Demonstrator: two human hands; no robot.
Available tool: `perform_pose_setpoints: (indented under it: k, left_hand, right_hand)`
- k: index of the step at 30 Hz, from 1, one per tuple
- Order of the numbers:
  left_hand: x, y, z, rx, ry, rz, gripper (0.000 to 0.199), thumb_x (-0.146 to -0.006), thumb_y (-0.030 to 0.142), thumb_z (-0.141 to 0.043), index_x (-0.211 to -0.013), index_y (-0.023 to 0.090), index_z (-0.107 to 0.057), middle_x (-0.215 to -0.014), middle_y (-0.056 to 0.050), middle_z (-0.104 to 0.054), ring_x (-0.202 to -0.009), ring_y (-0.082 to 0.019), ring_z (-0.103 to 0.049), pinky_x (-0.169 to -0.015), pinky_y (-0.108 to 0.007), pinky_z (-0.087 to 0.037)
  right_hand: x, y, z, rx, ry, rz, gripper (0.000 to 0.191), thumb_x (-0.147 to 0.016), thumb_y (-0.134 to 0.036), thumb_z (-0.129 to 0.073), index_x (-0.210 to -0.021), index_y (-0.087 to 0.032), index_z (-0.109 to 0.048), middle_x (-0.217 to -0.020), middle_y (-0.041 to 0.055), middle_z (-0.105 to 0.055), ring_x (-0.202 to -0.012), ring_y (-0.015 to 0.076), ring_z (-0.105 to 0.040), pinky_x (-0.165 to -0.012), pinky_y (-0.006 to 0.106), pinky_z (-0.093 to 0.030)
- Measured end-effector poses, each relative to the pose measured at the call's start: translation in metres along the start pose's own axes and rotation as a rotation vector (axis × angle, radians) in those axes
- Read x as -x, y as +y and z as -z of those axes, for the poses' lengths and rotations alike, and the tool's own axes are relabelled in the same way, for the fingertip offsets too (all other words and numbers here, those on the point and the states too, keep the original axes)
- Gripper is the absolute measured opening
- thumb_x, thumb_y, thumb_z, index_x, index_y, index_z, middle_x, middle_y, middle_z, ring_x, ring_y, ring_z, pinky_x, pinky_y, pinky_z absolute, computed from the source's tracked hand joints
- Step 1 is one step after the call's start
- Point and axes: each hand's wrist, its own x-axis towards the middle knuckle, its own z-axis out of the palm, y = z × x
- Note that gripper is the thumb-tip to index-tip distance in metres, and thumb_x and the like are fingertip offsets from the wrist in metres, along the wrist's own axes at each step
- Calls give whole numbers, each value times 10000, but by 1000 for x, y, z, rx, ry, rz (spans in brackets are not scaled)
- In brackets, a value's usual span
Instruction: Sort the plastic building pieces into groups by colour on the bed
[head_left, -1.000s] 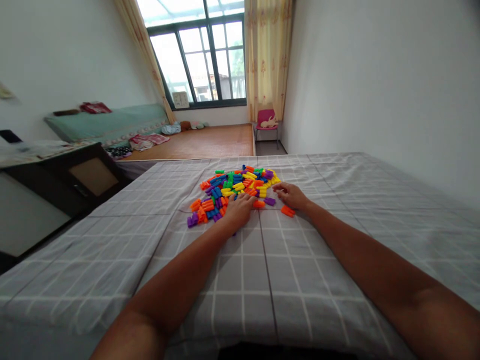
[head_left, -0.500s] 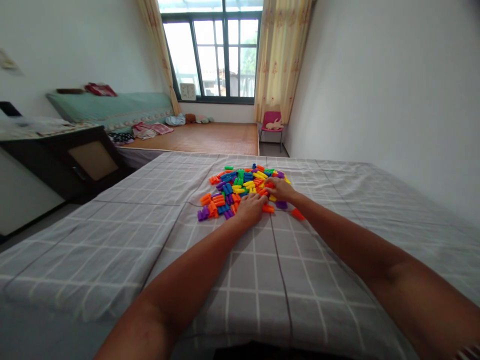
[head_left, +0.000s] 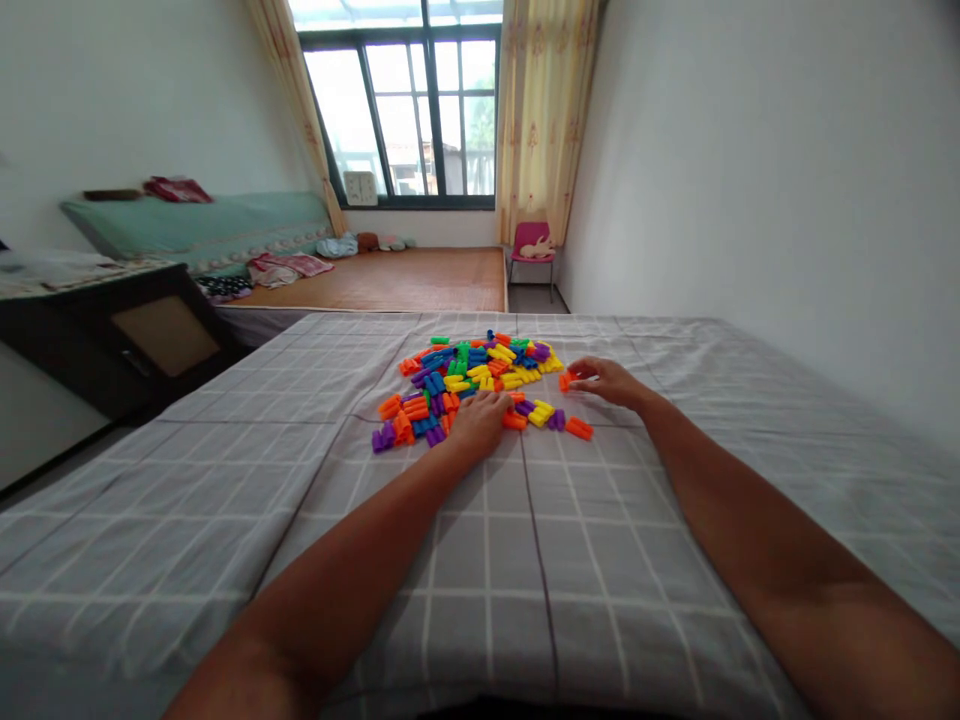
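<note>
Just ahead of the left hand [head_left: 481, 420], a heap of colorful blocks [head_left: 459, 367] is lying on a gray checked cloth [head_left: 495, 560], extending to both sides of its fingers. That hand is resting at the heap's near edge, fingers loosely bent; whether it is gripping anything, I cannot tell. Right of the heap, the right hand [head_left: 606, 381] is pinching an orange block [head_left: 567, 382] between nearly closed fingertips. Nearer than this hand, a loose orange piece [head_left: 579, 428] is lying beside a purple block [head_left: 556, 420].
</note>
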Motion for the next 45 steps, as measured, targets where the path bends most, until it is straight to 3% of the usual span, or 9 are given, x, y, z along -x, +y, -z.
perform_pose_setpoints:
  k: [3,8,20,25,28,33,37,41,45]
  left_hand:
    - [0,0,0,4,6,-6,256,-898,160,-430,-1092,262,-563,-1134,-41,-618,-1118,-216,-515,-908,-357,-436]
    - [-1,1,3,-1,-20,20,268,-880,143,-445,-1088,254,-572,-1115,-55,-623,-1116,-214,-517,-916,-349,-433]
    - [-1,1,2,-9,-11,1,278,-874,148,-438,-1096,251,-570,-1121,-53,-617,-1109,-215,-518,-907,-355,-440]
    - [-1,1,2,-1,-17,16,304,-873,142,-437,-1125,254,-564,-1144,-54,-613,-1122,-215,-512,-929,-365,-428]
    - [0,1,1,9,-13,13,291,-881,157,-439,-1125,257,-565,-1161,-54,-611,-1126,-221,-512,-927,-375,-428]
    - [1,1,0,21,2,-7,278,-875,162,-454,-1115,260,-557,-1122,-46,-627,-1125,-228,-507,-924,-384,-426]
    - [2,1,0,20,1,-8,285,-876,164,-448,-1123,256,-556,-1131,-50,-623,-1123,-228,-502,-938,-386,-415]
    - [2,1,0,28,-8,-13,320,-870,160,-449,-1161,253,-547,-1158,-51,-618,-1142,-232,-493,-938,-385,-411]
    - [2,0,0,19,-7,-25,335,-873,154,-438,-1178,248,-540,-1149,-53,-623,-1129,-236,-503,-920,-387,-420]
  right_hand:
    - [2,27,13,138,170,-82,335,-788,-283,-643,-1107,-183,-653,-1102,98,-691,-969,224,-654,-884,382,-502]
    - [6,52,15,248,180,-195,459,-799,-297,-628,-1235,-156,-604,-1100,129,-690,-946,235,-651,-821,359,-519]
    - [9,56,11,316,365,-185,439,-797,-324,-589,-1198,-145,-615,-1167,141,-646,-849,218,-638,-824,372,-507]
    - [6,34,8,336,505,-72,419,-854,-309,-506,-1238,-165,-587,-1186,143,-626,-878,237,-615,-876,417,-479]
    - [3,8,-8,334,418,16,352,-879,-282,-469,-1179,-177,-621,-1115,118,-661,-901,230,-609,-902,403,-465]
    - [-5,-23,-48,374,91,162,313,-870,-281,-512,-1122,-167,-659,-1077,109,-691,-999,234,-602,-939,375,-448]
    - [-20,-32,-65,428,37,127,429,-848,-270,-546,-1256,-146,-586,-1209,128,-648,-1079,253,-589,-973,391,-428]
    - [-36,-33,-54,358,-45,110,475,-805,-231,-590,-1274,-162,-581,-1180,104,-671,-1019,237,-630,-920,356,-466]
    - [-35,-4,-12,379,158,-65,361,-807,-219,-569,-1153,-164,-658,-1114,98,-695,-930,207,-659,-867,325,-492]
